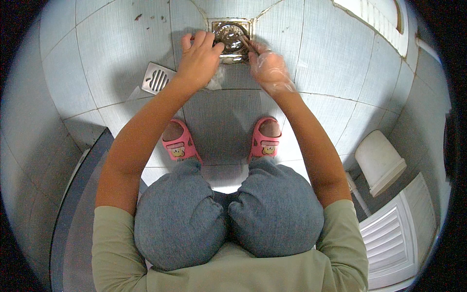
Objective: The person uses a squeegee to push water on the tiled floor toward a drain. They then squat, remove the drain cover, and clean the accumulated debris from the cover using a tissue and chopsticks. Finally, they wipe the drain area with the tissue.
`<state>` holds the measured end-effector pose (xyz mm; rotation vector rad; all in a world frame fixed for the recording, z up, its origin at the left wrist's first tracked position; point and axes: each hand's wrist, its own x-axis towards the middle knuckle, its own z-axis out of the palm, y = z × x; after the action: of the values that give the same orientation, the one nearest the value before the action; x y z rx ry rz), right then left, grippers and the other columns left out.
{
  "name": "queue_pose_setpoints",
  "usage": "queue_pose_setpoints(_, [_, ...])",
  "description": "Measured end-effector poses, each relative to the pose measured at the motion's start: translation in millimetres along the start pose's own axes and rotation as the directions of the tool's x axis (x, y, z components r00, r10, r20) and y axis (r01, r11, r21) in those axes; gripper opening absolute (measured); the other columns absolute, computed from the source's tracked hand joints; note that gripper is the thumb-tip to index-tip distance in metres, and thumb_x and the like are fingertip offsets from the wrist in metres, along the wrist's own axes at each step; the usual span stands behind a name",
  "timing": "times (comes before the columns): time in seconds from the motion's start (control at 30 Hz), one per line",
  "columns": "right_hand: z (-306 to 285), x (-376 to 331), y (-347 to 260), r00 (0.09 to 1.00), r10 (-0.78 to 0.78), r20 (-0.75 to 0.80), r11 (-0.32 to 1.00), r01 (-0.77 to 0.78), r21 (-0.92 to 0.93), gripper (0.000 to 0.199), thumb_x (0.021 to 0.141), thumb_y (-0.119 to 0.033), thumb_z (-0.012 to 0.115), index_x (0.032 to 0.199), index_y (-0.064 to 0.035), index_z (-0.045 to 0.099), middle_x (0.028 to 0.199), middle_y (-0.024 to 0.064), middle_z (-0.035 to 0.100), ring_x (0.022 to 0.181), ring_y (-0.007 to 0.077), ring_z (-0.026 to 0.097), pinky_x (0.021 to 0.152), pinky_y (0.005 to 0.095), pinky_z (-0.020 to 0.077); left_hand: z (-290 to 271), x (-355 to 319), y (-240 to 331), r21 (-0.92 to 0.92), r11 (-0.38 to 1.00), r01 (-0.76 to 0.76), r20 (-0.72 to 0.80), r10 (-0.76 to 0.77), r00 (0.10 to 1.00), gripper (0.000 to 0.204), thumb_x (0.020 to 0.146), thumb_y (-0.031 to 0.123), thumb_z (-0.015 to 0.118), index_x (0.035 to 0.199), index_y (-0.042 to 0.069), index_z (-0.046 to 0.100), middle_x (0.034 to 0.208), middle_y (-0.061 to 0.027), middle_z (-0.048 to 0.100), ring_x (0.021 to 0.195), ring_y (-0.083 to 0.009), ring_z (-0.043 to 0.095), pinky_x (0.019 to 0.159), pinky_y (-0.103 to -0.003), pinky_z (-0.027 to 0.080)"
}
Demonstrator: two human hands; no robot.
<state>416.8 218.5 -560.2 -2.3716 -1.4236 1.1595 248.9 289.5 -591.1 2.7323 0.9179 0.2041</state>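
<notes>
A square floor drain (232, 58) with a wet, dirty round opening is set in the tiles in front of me. My left hand (200, 57), bare, is at the drain's left edge with its bent fingers apart; the fingertips are partly hidden. From the right, my right hand (270, 67), covered by a clear plastic glove, grips a thin brownish stick-like tool (246, 43). The tool's tip reaches over the round opening, and its exact kind cannot be made out. Beside my left wrist lies a slotted metal drain cover (156, 78) on the floor.
A pale crumpled scrap (215, 79) lies by my left wrist. Dark bits (138, 17) dot the tiles at the far left. My pink slippers (178, 142) stand below the drain. At the right are a white bin-like container (378, 160) and a white ribbed plastic piece (391, 238).
</notes>
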Motion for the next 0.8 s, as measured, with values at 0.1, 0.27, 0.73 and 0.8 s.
queue_pose_setpoints(0.1, [2.6,9.2,-0.2,0.999,-0.035,-0.024,0.997,0.033,-0.066,0.029,0.083,-0.02,0.049,0.109,-0.0074,0.054,0.092,0.0199,0.059,0.085,0.0357,0.058,0.075,0.0402,0.0464,0.6,0.4,-1.2,0.002,1.0,-0.01,0.022,0.01,1.0,0.019,0.066,0.017,0.058,0.083,0.01,0.061,0.087,-0.0052,0.049,0.092,-0.0209,0.044,0.079,-0.041,0.027])
queue_pose_setpoints(0.27, [6.4,13.8,0.4,0.996,-0.069,-0.06,0.998,0.068,-0.014,0.03,0.083,-0.021,0.05,0.109,-0.007,0.054,0.093,0.0191,0.06,0.088,0.0357,0.057,0.076,0.0395,0.0463,1.5,0.3,-2.3,-0.009,1.0,-0.014,0.028,0.014,1.0,0.019,0.065,0.016,0.059,0.084,0.01,0.061,0.087,-0.0049,0.049,0.092,-0.0208,0.043,0.08,-0.041,0.027])
queue_pose_setpoints(0.73, [-2.6,26.4,-3.6,0.791,0.094,0.604,-0.093,-0.597,0.797,0.017,0.09,-0.017,0.043,0.093,-0.0007,0.047,0.069,0.0029,0.049,0.048,0.0041,0.036,0.037,0.0138,0.0305,2.1,-3.7,-0.1,-0.022,1.0,0.0,-0.016,0.0,1.0,0.015,0.067,0.016,0.055,0.079,0.009,0.06,0.085,-0.0046,0.05,0.091,-0.0206,0.044,0.08,-0.041,0.028])
queue_pose_setpoints(0.8, [-4.5,30.6,-3.8,0.753,0.056,0.656,-0.179,-0.639,0.749,0.016,0.09,-0.016,0.042,0.088,-0.0008,0.046,0.069,0.0027,0.046,0.047,0.0033,0.036,0.035,0.0123,0.0294,3.0,-1.3,0.6,0.012,1.0,-0.001,-0.008,0.001,1.0,0.014,0.067,0.016,0.054,0.078,0.01,0.06,0.084,-0.0043,0.05,0.09,-0.0202,0.045,0.08,-0.041,0.028])
